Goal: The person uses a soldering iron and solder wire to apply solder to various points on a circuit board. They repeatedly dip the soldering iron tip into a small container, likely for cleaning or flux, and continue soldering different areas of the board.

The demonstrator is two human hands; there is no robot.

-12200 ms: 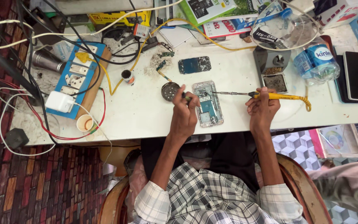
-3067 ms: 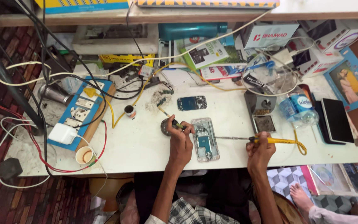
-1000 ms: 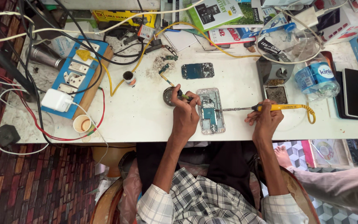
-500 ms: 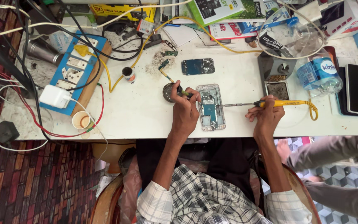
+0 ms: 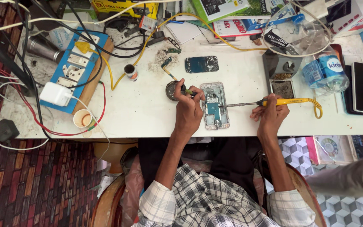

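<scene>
- counter (image 5: 148, 113): layout same as half a second ago, nothing shifted; view only drifted slightly
- opened phone (image 5: 215, 105) stays flat near the front edge, midway along, between both hands; separate phone board (image 5: 201, 64) further back, apart
- right hand (image 5: 269, 115) still closed around the yellow-handled soldering iron (image 5: 288, 101), tip still on the phone's right side; hold looks steady, so the joint is probably still being worked
- left hand (image 5: 188, 111) pinched shut on a small green-tipped tool (image 5: 188, 91), hovering beside the small round tin (image 5: 172, 89) at the phone's left
- paper cup (image 5: 82, 119) by the front-left edge, untouched
</scene>
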